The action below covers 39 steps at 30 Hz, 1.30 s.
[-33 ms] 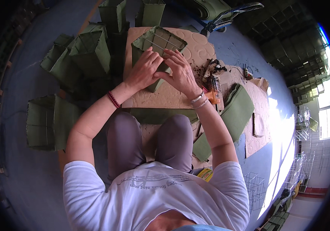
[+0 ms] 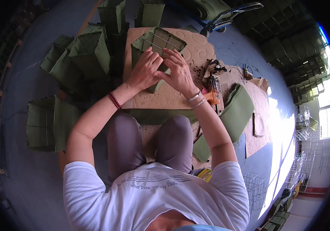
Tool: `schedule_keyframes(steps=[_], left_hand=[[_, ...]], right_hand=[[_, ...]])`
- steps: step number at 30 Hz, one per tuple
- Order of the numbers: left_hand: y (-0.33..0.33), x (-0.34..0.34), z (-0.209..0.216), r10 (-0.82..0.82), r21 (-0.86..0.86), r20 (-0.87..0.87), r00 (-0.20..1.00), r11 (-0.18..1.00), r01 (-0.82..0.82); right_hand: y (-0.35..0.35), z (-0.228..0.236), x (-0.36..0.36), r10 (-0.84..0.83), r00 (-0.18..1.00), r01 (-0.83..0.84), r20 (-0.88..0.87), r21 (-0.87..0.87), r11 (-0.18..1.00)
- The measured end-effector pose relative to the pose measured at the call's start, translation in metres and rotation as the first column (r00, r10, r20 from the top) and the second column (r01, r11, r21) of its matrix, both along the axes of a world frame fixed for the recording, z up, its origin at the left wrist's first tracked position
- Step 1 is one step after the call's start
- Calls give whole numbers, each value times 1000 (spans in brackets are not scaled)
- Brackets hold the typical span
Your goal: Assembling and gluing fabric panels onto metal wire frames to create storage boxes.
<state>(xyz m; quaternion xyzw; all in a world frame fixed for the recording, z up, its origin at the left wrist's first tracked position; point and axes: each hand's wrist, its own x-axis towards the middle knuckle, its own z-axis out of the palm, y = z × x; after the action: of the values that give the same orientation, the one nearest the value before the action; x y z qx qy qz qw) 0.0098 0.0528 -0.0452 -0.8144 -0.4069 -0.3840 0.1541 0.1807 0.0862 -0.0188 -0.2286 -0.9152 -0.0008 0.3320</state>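
Green fabric cover stretched over a square wire-frame basket (image 2: 155, 48), lying tilted on a beige embossed cardboard sheet (image 2: 195, 54) on the floor, straight ahead of the seated person's knees. Left hand (image 2: 144, 71) clamps the near edge of the fabric, fingers curled over the rim; right hand (image 2: 178, 71) presses against the same edge just beside it, fingers pinching the cloth, thumbs nearly touching. Judgement: the step is seating the cover along the frame's rim; it goes best if both hands keep the fabric taut and work along the wire from one corner, so no slack bunches at the fold. Frame should stay braced against the cardboard so it does not roll. Outward: an orange-handled tool (image 2: 211, 96) lies just right of the right wrist beside a heap of dark scraps (image 2: 213, 71); a stack of flat folded green fabric pieces (image 2: 238, 111) further right; finished green covered baskets (image 2: 90, 52) clustered left and beyond; bare wire frames (image 2: 255, 188) well apart at lower right.
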Motion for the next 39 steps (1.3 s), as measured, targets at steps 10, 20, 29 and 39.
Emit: schedule_keyframes(steps=[10,20,29,39], left_hand=[[21,-61,15,-202,-315,104,974,922,225],[-24,28,5,481,82,-321,816,873,-482],[-4,36,26,500,-221,-422,756,752,-621],[20,-33,26,272,-131,-226,935,943,-306]], right_hand=[[-5,32,23,-27,967,-23,-253,-194,981],[4,3,5,-199,975,200,96,2,980],[18,4,-13,-348,915,364,206,-45,930],[17,26,-19,-348,877,217,-331,-374,902]])
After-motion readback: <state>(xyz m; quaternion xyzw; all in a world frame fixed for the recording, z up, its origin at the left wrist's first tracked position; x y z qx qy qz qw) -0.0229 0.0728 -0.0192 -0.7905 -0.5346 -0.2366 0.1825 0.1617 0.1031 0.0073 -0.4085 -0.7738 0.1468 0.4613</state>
